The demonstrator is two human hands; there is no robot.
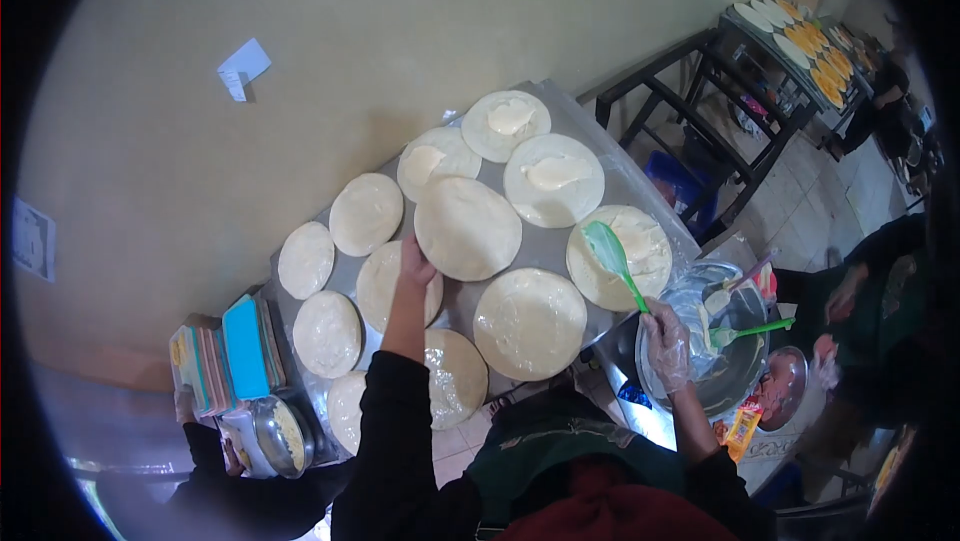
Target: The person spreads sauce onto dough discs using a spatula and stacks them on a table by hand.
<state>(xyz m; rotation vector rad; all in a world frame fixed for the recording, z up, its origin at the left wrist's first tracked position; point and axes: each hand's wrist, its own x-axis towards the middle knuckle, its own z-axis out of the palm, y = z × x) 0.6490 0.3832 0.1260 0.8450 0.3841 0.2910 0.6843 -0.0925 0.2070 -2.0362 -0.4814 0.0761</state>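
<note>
My left hand [416, 263] grips the lower left edge of a round flat dough base [468, 229], which is raised above the other rounds. In my right hand [666, 346], in a clear plastic glove, is the handle of a green spatula [607, 249]. Its blade, smeared with white cream, is over a dough round with cream on it [645, 261] at the table's right. Three rounds at the back, among them one near the middle [553, 179], carry dollops of cream. Several other rounds, such as a large one [530, 325], look glossy on top.
Right of the metal table [640, 166] stands a large metal bowl [645, 381] with cream and another green spatula [752, 331]. Stacked trays [245, 346] and a pot [280, 436] are at left. Co-workers' hands show at both sides. A rack table [735, 31] holds more rounds.
</note>
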